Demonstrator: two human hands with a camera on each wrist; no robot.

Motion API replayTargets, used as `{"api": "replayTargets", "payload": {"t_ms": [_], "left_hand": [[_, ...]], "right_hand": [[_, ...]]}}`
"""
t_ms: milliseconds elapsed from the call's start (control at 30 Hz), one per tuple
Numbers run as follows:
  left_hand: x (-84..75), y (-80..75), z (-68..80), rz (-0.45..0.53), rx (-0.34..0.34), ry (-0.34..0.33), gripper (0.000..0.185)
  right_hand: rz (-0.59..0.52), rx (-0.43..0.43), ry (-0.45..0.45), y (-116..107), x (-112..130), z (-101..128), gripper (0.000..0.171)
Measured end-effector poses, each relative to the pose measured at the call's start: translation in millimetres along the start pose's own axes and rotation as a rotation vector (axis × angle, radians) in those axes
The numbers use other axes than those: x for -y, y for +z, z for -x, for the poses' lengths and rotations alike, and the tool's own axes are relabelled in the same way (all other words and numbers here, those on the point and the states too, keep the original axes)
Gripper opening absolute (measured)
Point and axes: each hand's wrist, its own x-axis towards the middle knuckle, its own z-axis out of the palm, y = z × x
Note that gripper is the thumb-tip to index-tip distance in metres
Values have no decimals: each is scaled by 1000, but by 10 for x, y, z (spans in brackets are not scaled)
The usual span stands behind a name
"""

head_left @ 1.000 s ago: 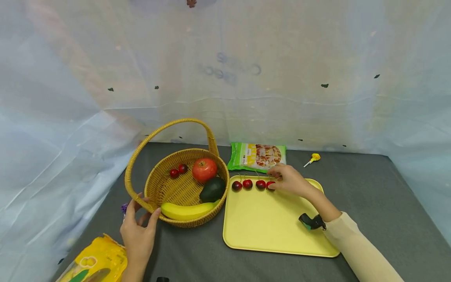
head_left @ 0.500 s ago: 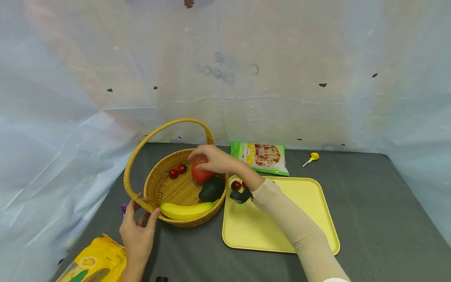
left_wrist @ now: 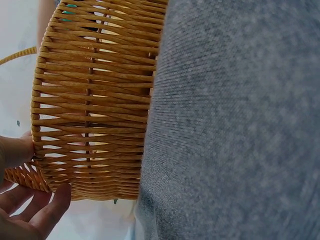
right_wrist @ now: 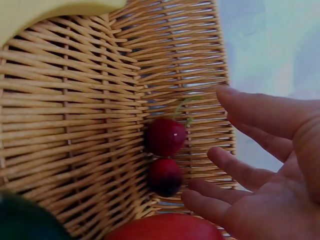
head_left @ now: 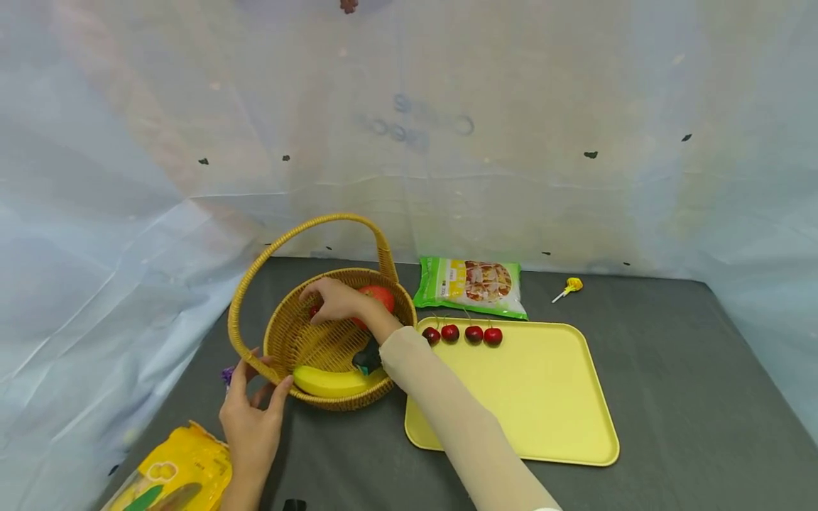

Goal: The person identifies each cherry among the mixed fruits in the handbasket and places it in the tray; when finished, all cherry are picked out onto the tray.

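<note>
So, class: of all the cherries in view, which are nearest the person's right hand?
The two cherries in the basket, lying side by side on the wicker just off the right hand fingertips. The four other cherries sit in a row on the yellow tray.

Two small cherries (right_wrist: 165, 155), dark red and glossy, lying side by side and touching on the woven floor of the basket (head_left: 300, 341), toward its far left side. One thin greenish stem curving up from the upper cherry. Just beside a large red fruit (right_wrist: 165, 227), near the basket wall. Four more red cherries (head_left: 461, 334) in a neat row, well outside the basket to its right.
</note>
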Motion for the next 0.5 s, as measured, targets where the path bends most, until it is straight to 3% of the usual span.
{"api": "replayTargets", "payload": {"t_ms": [500], "left_hand": [[-40,-1,3,-9,-7,0,63]], "right_hand": [[-52,3,13,88,-58,-58,49]]}}
